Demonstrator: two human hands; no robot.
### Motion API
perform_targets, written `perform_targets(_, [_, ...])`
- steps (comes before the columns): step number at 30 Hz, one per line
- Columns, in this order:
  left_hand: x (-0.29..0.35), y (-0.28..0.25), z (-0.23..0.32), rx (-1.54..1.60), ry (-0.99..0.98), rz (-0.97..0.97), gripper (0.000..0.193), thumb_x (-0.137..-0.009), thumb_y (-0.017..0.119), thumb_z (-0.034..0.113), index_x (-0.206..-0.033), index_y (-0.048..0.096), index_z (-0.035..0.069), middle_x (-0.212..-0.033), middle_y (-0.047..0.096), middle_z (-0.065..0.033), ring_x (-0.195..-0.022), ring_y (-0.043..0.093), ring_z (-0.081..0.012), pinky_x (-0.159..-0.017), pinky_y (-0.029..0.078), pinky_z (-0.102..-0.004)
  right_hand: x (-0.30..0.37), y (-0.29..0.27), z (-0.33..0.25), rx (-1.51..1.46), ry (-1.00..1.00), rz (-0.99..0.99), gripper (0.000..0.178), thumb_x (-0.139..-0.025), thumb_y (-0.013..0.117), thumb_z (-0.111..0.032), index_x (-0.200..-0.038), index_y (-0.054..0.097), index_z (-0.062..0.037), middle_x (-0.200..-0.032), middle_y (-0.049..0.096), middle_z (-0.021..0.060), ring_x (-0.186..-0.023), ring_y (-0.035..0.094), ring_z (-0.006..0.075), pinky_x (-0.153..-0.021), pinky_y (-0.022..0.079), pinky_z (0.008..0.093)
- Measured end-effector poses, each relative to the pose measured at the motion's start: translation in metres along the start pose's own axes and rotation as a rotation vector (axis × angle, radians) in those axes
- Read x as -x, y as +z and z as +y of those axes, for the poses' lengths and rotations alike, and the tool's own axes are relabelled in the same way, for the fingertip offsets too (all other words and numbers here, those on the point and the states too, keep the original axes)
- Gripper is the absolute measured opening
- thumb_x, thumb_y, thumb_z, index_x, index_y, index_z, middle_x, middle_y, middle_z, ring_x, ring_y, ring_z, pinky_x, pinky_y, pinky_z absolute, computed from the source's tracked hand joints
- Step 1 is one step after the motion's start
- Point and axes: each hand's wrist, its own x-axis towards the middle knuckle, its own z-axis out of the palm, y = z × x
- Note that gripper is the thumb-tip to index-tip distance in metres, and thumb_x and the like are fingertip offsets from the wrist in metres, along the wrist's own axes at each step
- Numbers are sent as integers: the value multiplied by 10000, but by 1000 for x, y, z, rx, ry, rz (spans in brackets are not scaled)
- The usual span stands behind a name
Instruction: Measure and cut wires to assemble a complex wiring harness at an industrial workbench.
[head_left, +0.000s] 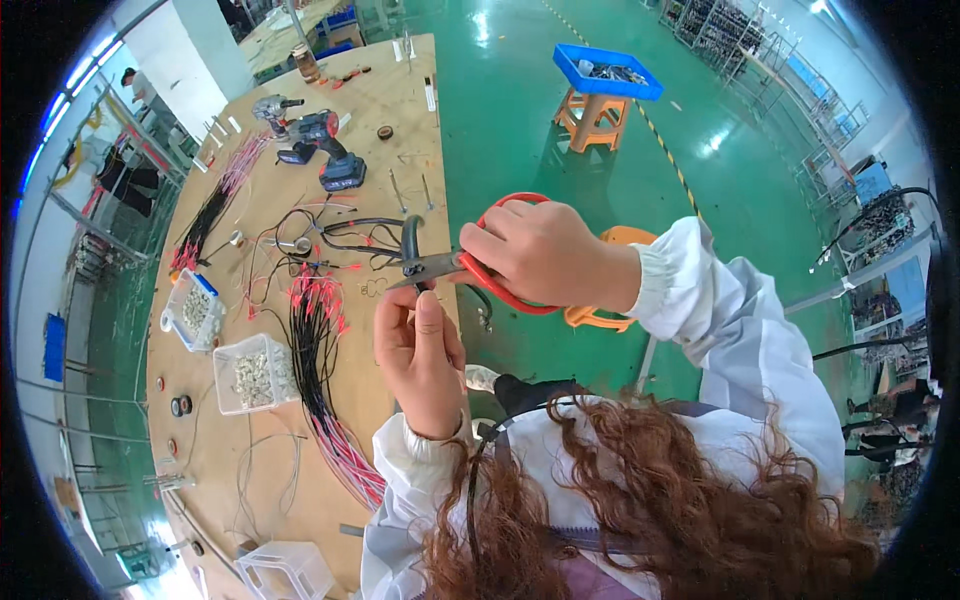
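Black cable (410, 240) is in front of us, at the right-hand edge of the table (402, 110), its near end between the fingertips of our left hand (422, 360). We have that hand pinching, thumb up on the near side and the fingers curled behind. From the pinch, the cable's long axis runs away from us, then bends over to the left at its far end; whether it joins the dark leads (352, 228) lying there, we cannot tell.

Our right hand (545, 250) is on the other side, wrapped around the red handles of a pair of scissors (438, 266). The blades point left from that hand, so they lie crosswise to the cable, just beyond our left thumb. They look parted, with the cable seemingly between them, though the overlap hides the exact contact. Of our two hands, the left is the nearer: it touches the cable directly, while the right is off to the right and meets it only through the blades.
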Motion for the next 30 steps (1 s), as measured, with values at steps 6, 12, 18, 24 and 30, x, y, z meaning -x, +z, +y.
perform_targets(6, [9, -14, 17, 52, -49, 11, 101, -883, 472, 122, -916, 489, 28, -576, 398, 40, -408, 287, -10, -329, 196, -154, -17, -12, 7, -52, -109, -119, 308, -758, 606, -327, -633, 473, -78, -475, 445, 55, -392, 476, 183, -372, 363, 282])
perform_targets(12, [17, -42, 17, 143, -30, -31, 265, -904, 433, 181, -1080, 478, -11, -772, 484, 12, -513, 383, -37, -407, 297, -164, -22, -4, 12, -1264, 645, -264, 269, -871, 462, -298, -802, 558, -57, -497, 475, 15, -428, 442, 103, -445, 373, 255])
perform_targets(18, [29, -58, 13, 316, -83, 45, 286, -900, 429, 152, -1112, 475, -34, -840, 519, -18, -703, 444, -83, -555, 366, -222, 17, -18, -77, -2081, 675, -718, 207, -853, 438, -238, -917, 454, -41, -641, 488, 21, -508, 496, 113, -485, 390, 234])
perform_targets(24, [38, -55, 9, 292, -125, 122, 299, -905, 420, 151, -1134, 467, -35, -858, 530, -31, -741, 488, -94, -638, 414, -231, 26, -14, -104, -2215, 842, -852, 335, -886, 397, -343, -779, 453, -31, -576, 484, 44, -478, 488, 120, -458, 382, 236])
perform_targets(30, [45, -62, -1, 302, -98, 103, 296, -907, 408, 133, -1156, 453, -20, -1139, 520, -104, -931, 537, -137, -775, 453, -266, 28, -13, -107, -2208, 864, -771, 396, -875, 392, -412, -748, 450, -40, -535, 474, 31, -412, 482, 116, -384, 371, 237])
